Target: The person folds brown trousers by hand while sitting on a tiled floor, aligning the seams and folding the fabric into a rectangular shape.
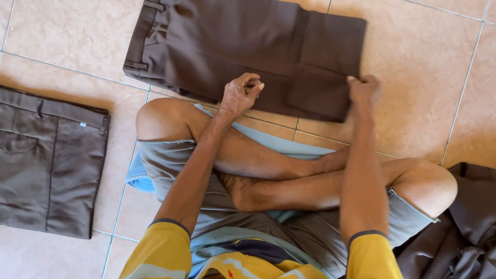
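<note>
Two hands are at work on one pair of brown trousers (244,36) spread on the tiled floor (76,6) just beyond the crossed legs. The right hand (363,90) is closed in a pinch on the near right corner of the folded cloth, where the hem edge meets the fold. The left hand (240,94) is curled over the near edge further along, fingers bent; whether cloth is actually caught in that grip cannot be told, as the fingertips are turned under.

Beyond both grips, the garment lies in layers: the waistband with belt loops is away to the far left, and a folded-over leg panel sits directly past the right-hand grip.

To do this fold well, it is judged that the corner under the right-hand grip should be kept squared to the layer beneath, edges matched before any pressure is put down. The near edge between the two grips should be held taut so no slack bunches there. Creases are best smoothed outward from the grips toward the waistband.

Well off to the left of the left-hand grip, a finished folded pair (31,158) lies flat, its outline serving as a size guide. To the right of the right-hand grip and nearer the body, a loose heap of brown garments (489,251) is piled, clear of the working area.
</note>
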